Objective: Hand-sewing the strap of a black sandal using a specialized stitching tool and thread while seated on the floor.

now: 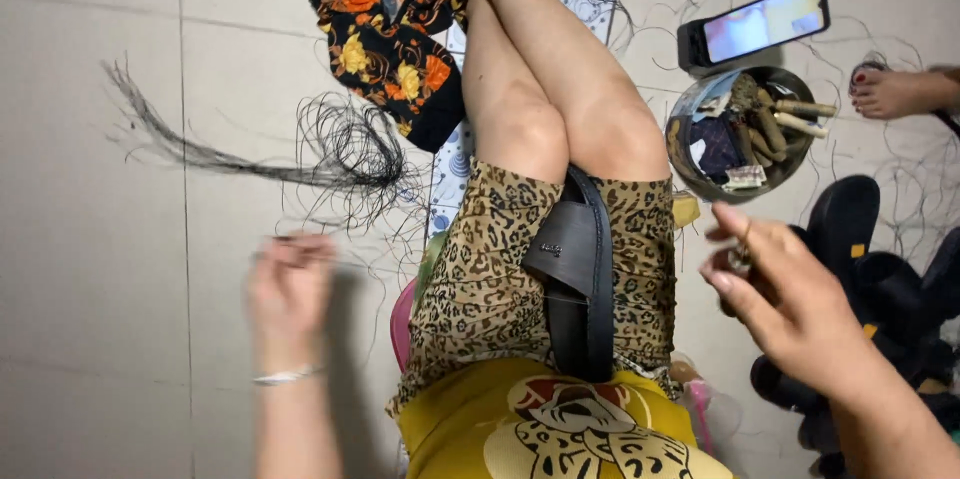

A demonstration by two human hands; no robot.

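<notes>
Now: left hand (290, 279) blurred, fingers curled, pinching thin dark hair strands (340, 154) fanning toward 11 o'clock. Right hand (785, 294) half-curled, pinching small item, can't tell what; metal bowl (690, 164) at 12.

A single head-worn camera is looking steeply down from above the seated person's torso, along the lap and crossed legs toward the tiled floor (90, 339). It is sitting close: the yellow shirt (470, 419) is filling the bottom edge, while the left hand (288, 284) and right hand (790, 299) are entering from the lower corners. The far edge is reaching a propped phone (765, 21) and a metal bowl (680, 154). No second view is sharing this scene.
</notes>
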